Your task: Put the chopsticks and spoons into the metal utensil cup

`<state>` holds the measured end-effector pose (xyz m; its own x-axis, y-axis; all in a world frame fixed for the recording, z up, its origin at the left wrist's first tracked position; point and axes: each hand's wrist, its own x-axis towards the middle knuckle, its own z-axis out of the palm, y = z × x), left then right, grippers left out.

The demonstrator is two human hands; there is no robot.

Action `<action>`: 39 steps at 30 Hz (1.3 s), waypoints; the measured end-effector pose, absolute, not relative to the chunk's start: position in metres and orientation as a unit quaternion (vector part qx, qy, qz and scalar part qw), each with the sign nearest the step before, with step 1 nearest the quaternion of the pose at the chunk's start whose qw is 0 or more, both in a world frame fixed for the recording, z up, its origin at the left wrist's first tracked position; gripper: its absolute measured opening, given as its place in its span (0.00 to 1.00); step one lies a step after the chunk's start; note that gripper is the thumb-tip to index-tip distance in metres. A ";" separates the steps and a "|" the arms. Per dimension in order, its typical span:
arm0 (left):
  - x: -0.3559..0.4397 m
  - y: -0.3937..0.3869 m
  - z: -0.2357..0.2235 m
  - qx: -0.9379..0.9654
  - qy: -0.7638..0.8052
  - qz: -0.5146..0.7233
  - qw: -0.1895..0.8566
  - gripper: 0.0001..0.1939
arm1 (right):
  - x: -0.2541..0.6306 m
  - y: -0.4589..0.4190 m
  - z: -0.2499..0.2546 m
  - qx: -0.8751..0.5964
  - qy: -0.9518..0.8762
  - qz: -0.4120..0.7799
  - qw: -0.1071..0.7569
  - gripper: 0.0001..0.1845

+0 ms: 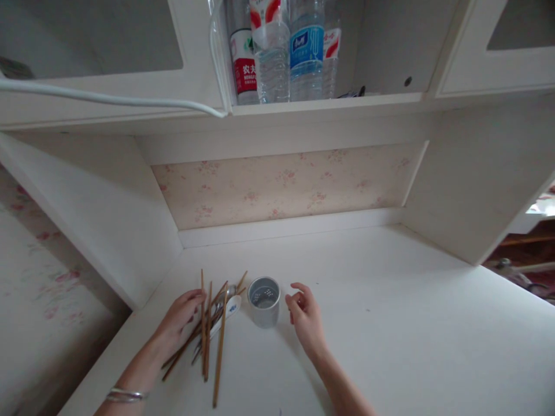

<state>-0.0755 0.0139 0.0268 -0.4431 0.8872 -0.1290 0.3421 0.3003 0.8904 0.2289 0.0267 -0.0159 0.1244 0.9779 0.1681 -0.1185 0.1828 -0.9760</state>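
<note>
The desk (390, 323) supports a metal cup (265, 315), a group of chopsticks (219, 353), a metal spoon (232, 290) and a white spoon (232, 307) with a blue mark. The cup stands upright in the left half of the desk, mouth upward, with perforations visible inside. The chopsticks and spoons lie between the cup and the left edge of the desk. Several chopsticks cross one another; one lies nearest the cup, its lower end toward the front edge.

The left hand (184, 312) is at the left side of the group, fingertips touching the upper part of a chopstick; whether the fingers are clamped on it cannot be determined. A bracelet (126, 395) encircles the left wrist. The right hand (306, 318) is just to the right of the cup, apart from it, fingers curled and fingertips separated. Plastic bottles (271, 63) stand on a shelf (381, 100) above the rear edge.
</note>
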 end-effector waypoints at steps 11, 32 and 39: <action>-0.026 0.024 0.156 0.494 0.575 0.552 0.348 0.25 | 0.227 0.028 -0.016 -0.451 -0.487 0.458 0.592 0.16; 0.067 0.060 0.076 0.590 0.563 0.461 0.350 0.20 | 0.226 0.035 -0.024 -0.464 -0.514 0.442 0.570 0.13; 0.060 0.059 0.066 0.569 0.568 0.465 0.370 0.21 | 0.228 0.034 -0.022 -0.465 -0.515 0.442 0.569 0.13</action>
